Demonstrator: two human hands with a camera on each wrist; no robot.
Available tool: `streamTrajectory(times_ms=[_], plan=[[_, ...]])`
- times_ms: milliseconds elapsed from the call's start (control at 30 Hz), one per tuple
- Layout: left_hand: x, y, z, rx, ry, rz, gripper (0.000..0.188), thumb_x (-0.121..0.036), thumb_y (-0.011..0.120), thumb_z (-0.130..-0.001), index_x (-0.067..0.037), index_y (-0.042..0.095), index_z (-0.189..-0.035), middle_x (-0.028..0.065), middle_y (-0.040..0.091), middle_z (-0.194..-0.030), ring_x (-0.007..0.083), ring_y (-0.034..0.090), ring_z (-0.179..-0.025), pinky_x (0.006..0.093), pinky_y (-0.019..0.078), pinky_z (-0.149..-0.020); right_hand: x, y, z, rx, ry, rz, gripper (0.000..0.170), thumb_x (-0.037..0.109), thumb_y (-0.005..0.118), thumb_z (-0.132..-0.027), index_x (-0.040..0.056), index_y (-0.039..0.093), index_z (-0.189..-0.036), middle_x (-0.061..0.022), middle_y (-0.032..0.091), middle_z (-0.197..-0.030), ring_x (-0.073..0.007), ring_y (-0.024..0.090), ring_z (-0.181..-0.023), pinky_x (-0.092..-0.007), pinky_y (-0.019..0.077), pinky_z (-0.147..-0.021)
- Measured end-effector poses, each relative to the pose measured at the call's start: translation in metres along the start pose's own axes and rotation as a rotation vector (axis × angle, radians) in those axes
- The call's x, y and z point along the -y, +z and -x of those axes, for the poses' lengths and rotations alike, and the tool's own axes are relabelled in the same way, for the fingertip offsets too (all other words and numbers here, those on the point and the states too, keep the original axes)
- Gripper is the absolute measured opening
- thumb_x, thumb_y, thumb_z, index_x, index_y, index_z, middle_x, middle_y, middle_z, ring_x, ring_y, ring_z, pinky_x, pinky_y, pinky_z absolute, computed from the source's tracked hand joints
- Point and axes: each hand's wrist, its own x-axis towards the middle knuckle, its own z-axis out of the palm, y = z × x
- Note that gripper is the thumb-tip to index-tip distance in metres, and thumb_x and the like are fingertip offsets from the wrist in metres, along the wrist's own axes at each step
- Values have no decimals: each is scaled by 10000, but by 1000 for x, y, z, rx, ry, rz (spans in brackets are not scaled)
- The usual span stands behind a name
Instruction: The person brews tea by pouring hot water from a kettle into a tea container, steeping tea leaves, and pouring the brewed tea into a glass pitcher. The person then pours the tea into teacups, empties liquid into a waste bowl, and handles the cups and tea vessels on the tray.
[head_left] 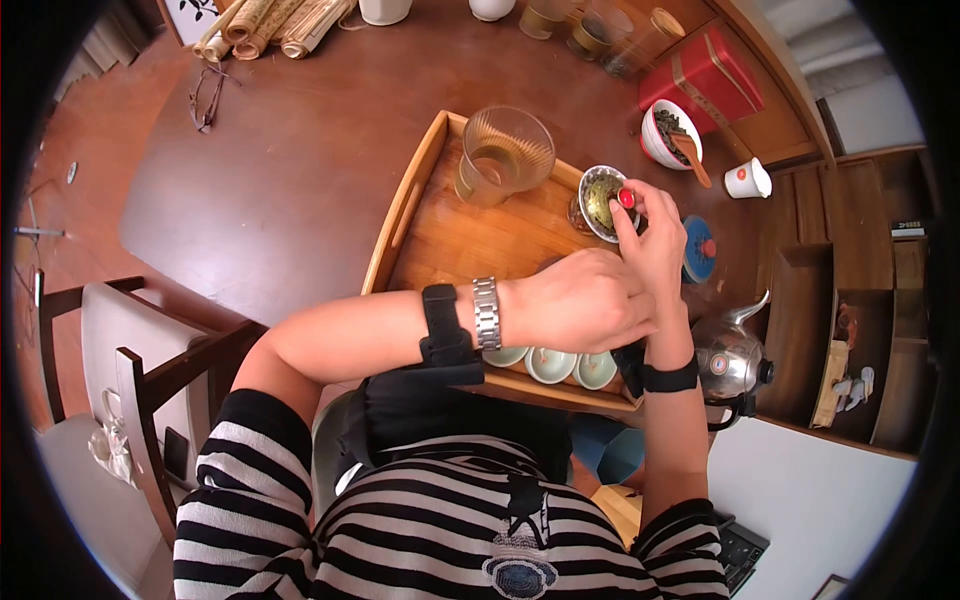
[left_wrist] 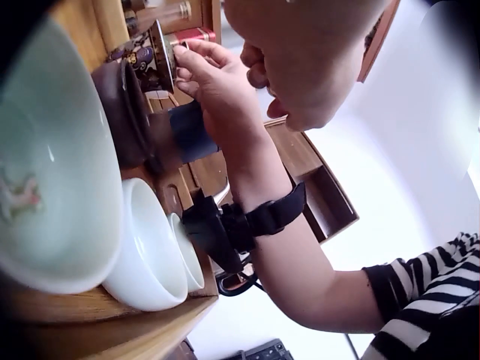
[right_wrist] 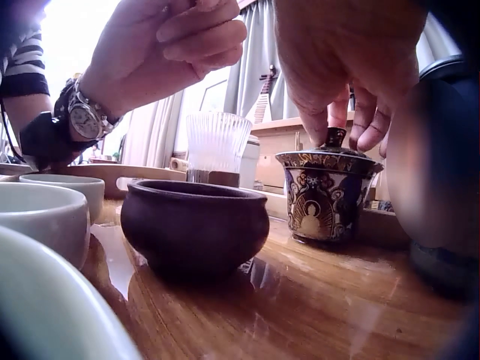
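My right hand [head_left: 655, 235] pinches the red-topped knob of the gaiwan lid [head_left: 600, 200]. In the right wrist view the lid sits over the dark, gold-patterned gaiwan [right_wrist: 322, 206], which stands on the wooden tray [head_left: 425, 190]. My left hand [head_left: 580, 295], with a metal watch at its wrist, hovers over the tray next to the right wrist. Its fingers are loosely curled with nothing seen in them. Below it are a dark clay bowl [right_wrist: 195, 229] and several pale green cups [head_left: 550, 365], partly hidden by the arm in the head view.
A ribbed glass pitcher [head_left: 505, 155] stands on the tray's far side. Right of the tray are a blue lid [head_left: 698, 250], a steel kettle [head_left: 728, 355], a bowl of tea leaves [head_left: 660, 125] with a wooden scoop, a paper cup [head_left: 747, 179] and a red box [head_left: 715, 80].
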Motion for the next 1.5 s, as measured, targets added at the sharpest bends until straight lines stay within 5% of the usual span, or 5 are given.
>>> streamTrajectory(times_ms=[333, 1500], plan=[[1, -22, 7, -11, -159, 73, 253, -182, 649, -756, -64, 495, -594, 63, 492, -558, 269, 493, -517, 353, 394, -483, 3, -3, -4, -39, -90, 86, 191, 48, 643, -720, 9, 625, -906, -121, 589, -866, -272, 550, -824, -344, 454, -712], [8, -17, 13, -68, -98, -12, 253, -157, 657, -736, -56, 479, -586, 73, 484, -555, 263, 510, -522, 357, 421, -494, 16, -11, -20, 38, -105, 216, 175, 31, 641, -680, 3, 637, -853, -116, 586, -805, -276, 524, -791, -362, 442, -700]])
